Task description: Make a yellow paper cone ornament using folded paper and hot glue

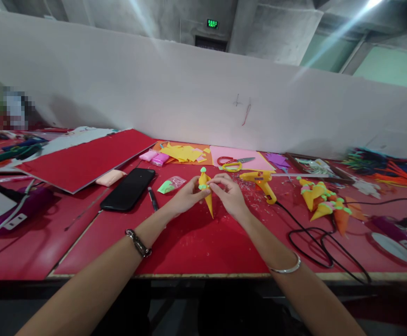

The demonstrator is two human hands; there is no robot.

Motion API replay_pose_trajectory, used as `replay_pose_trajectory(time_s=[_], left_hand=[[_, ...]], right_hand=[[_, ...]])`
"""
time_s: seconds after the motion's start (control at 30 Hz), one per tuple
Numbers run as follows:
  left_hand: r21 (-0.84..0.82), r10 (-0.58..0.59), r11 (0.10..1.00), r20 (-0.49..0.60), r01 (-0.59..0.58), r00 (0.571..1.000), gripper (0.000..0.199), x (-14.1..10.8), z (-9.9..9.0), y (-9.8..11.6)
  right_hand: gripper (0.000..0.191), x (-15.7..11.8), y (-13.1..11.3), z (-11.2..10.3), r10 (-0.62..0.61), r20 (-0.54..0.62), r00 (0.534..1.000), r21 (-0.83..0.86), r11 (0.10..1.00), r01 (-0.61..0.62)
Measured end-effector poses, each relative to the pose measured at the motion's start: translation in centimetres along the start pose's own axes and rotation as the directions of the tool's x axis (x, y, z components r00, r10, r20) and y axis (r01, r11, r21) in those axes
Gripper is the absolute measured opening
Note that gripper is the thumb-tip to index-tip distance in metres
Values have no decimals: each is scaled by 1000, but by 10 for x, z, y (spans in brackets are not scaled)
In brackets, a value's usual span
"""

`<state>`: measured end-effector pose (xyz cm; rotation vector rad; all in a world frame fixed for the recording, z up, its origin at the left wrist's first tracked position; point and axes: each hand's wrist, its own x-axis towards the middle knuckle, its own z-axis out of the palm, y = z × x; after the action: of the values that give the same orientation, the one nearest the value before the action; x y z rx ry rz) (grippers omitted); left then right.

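Observation:
Above the red tabletop, my left hand (pixel 190 196) is closed around the side of a yellow paper cone (pixel 209 205), its point hanging down. Pale green clay-like trim rings the cone's middle, and a yellow top part carries a green cap. From the other side, the thumb and fingers of my right hand (pixel 229 193) pinch at the green trim; whether a small piece lies between them is hidden. Just behind my left hand lies a bag of green clay (pixel 168 185). A yellow glue gun (pixel 261 182) rests to the right of my right hand.
Red-and-yellow scissors (pixel 233 163) lie behind my hands near yellow paper scraps (pixel 180 152). A black phone (pixel 129 189) and a pen (pixel 153 199) are left. At right are several finished-looking cones (pixel 324 200) and a looping black cord (pixel 315 247).

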<state>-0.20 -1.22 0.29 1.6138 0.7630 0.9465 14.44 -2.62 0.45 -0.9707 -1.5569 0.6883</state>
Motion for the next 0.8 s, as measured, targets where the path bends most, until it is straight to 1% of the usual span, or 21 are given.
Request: replay_pose_trajectory(time_s=[0.07,0.13,0.23,0.4,0.57,0.8], left_hand=[[15,11,1000,-3,-11,1000,26,0,-1,-1],[25,19,1000,-2,-19,1000,28,1,-1,-3],[17,16,1000,8,-16,1000,32,2,-1,-3],[1,17,1000,19,-17,1000,36,1,-1,-3],[7,23,1000,46,-23,999,37,0,-1,-3],[-23,44,999,67,-42,997,37,1,-1,-6]], right_hand=[[8,0,2,0,4,2,1000,10,1000,-4],[12,0,5,0,16,16,1000,26,1000,-17],[22,0,8,0,56,46,997,55,997,-58],[30,0,8,1,120,98,988,120,984,-131],[32,1,11,0,128,154,980,193,969,-157],[30,0,12,0,132,136,982,112,983,-148]])
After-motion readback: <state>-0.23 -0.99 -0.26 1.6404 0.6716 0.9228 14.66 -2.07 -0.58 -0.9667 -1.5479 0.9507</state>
